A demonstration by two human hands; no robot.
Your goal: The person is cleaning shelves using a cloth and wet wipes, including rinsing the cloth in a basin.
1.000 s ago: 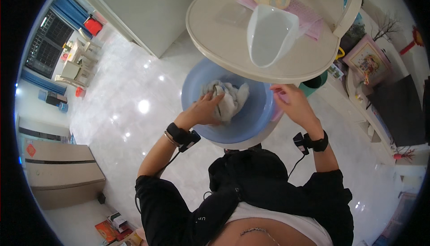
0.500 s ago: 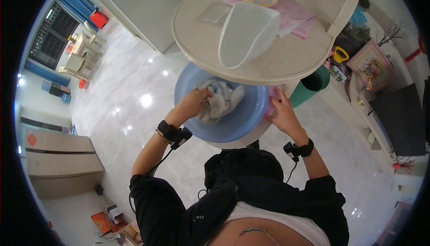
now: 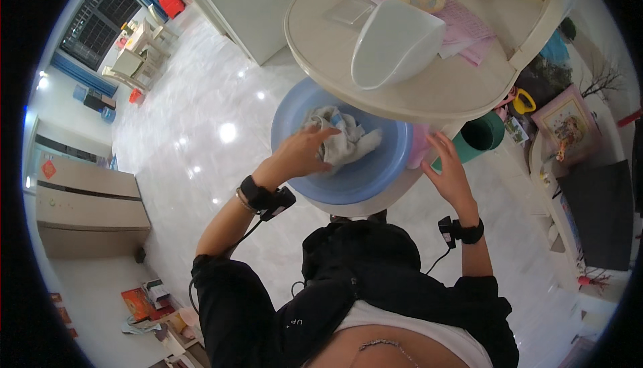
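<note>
One grey-white cloth sits bunched in the blue basin, not spread out; left hand over it, grip apart, contact unclear; right hand beside pink item, fingers apart.

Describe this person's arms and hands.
Black sleeves end near the elbows. Each wrist wears a black strap with a small black boxy device and thin black cable; the left adds a light-coloured bangle. The left hand and right hand are ungloved.

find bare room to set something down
Free: the rounded shelf, front left by clear flat case and white open container, front right by that container and pink papers. Crowded: blue basin, left to centre, with gray cloth and left hand.
</note>
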